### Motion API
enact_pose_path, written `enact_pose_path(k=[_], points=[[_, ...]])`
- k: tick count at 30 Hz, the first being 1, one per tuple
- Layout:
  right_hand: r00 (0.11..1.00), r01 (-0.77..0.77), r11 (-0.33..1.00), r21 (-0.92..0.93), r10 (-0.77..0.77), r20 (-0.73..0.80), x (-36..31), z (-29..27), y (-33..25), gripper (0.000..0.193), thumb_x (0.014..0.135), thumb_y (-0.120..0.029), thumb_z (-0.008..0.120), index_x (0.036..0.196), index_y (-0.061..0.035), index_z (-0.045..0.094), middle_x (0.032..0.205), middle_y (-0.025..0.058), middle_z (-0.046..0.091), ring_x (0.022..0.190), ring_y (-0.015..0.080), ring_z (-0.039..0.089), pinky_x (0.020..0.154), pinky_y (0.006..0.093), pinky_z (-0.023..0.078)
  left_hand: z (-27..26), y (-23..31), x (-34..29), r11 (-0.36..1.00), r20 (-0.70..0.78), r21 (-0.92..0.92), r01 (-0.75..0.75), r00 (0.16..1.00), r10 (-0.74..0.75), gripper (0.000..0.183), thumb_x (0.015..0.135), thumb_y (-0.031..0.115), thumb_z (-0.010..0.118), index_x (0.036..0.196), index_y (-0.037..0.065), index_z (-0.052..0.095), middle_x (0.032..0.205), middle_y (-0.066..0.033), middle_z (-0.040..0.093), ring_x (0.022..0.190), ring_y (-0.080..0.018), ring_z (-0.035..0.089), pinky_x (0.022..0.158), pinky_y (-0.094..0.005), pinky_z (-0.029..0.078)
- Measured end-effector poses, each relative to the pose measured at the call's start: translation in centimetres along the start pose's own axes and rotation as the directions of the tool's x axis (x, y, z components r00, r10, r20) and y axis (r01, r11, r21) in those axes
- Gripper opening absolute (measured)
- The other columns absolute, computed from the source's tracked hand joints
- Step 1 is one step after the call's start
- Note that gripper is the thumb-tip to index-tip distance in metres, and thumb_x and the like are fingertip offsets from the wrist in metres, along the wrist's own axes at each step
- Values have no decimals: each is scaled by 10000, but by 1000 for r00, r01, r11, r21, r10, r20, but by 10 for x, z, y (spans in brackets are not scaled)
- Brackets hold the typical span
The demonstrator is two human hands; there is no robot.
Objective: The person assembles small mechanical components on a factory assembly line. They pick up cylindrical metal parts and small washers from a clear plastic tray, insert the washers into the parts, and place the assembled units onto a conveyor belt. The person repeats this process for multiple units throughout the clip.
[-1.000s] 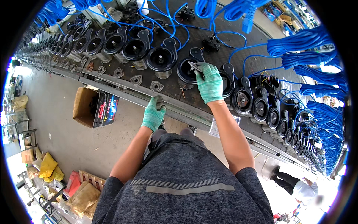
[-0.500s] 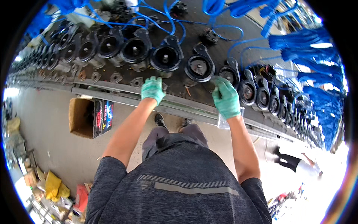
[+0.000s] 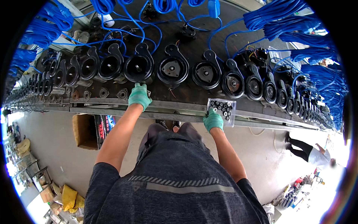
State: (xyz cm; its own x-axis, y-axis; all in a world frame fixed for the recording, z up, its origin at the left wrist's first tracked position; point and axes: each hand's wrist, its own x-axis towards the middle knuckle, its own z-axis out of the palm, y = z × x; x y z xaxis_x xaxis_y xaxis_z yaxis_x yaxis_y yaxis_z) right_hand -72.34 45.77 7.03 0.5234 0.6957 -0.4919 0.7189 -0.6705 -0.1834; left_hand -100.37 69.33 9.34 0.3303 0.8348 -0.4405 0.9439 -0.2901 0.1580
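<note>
A long row of black round pump housings with raised arms lines the bench. My gloved left hand [image 3: 140, 96] is at the bench's front edge, just below a black housing [image 3: 139, 67]. Its fingers are curled together, and whatever they hold is hidden. Beside it a small metal flange [image 3: 122, 94] lies on the bench. My gloved right hand [image 3: 213, 121] reaches into a clear plastic box [image 3: 232, 118] of small dark ring-shaped parts [image 3: 223, 106]. The fingertips are pressed together among the parts; what they pinch cannot be seen. Nearby housings [image 3: 172, 69] hold grey plates inside.
Coiled blue cables [image 3: 274, 15] hang above and behind the housings, with loose strands over the bench [image 3: 164, 35]. An open cardboard box [image 3: 85, 131] stands on the floor to the left. Another person [image 3: 309, 151] is at the far right.
My right hand has dropped from beside a housing into the parts box, which now shows fully. My left hand stays by the bench edge. The view has shifted along the row.
</note>
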Motion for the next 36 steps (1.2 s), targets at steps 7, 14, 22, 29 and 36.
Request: enact_pose_path(k=[7, 14, 22, 29, 36], points=[[962, 227, 930, 291, -260, 80, -1, 28, -70, 366, 890, -315, 666, 1144, -67, 579, 1006, 253, 697, 944, 460, 681, 839, 542, 535, 24, -4, -3, 972, -81, -206, 117, 987, -136, 725, 686, 183, 870, 1300, 6, 528, 1272, -255, 567, 1142, -429, 614, 960, -460, 542], [897, 370, 856, 361, -431, 102, 12, 71, -169, 376, 902, -293, 676, 1179, -58, 579, 1061, 262, 688, 984, 438, 682, 866, 513, 543, 19, -34, -30, -5, 320, -945, 328, 918, -234, 233, 866, 96, 753, 1057, 99, 620, 840, -14, 652, 760, -168, 666, 727, -384, 627], [850, 523, 780, 344, -507, -145, 5, 52, -170, 268, 841, -156, 705, 1104, -108, 694, 1073, 177, 673, 948, 389, 674, 833, 473, 553, 23, -69, -76, -443, 308, -859, 257, 950, -44, 145, 936, 78, 664, 1055, 156, 635, 900, -22, 675, 821, -223, 677, 782, -495, 610], [798, 596, 801, -49, -599, -69, 10, 34, -184, 241, 843, -208, 729, 1060, -111, 687, 1066, 130, 651, 996, 333, 657, 837, 451, 552, 28, -80, -75, -541, 310, -792, 282, 950, 41, 230, 978, 149, 556, 1190, 96, 628, 1090, -99, 682, 1028, -301, 676, 897, -525, 581], [828, 552, 825, -122, -559, -41, 11, 33, -202, 215, 886, -243, 677, 1043, -97, 692, 1061, 148, 669, 974, 338, 685, 836, 450, 569, 9, -82, -82, -540, 318, -779, 318, 943, 97, 310, 986, 95, 512, 1281, 23, 577, 1198, -149, 655, 1100, -310, 661, 953, -515, 583]])
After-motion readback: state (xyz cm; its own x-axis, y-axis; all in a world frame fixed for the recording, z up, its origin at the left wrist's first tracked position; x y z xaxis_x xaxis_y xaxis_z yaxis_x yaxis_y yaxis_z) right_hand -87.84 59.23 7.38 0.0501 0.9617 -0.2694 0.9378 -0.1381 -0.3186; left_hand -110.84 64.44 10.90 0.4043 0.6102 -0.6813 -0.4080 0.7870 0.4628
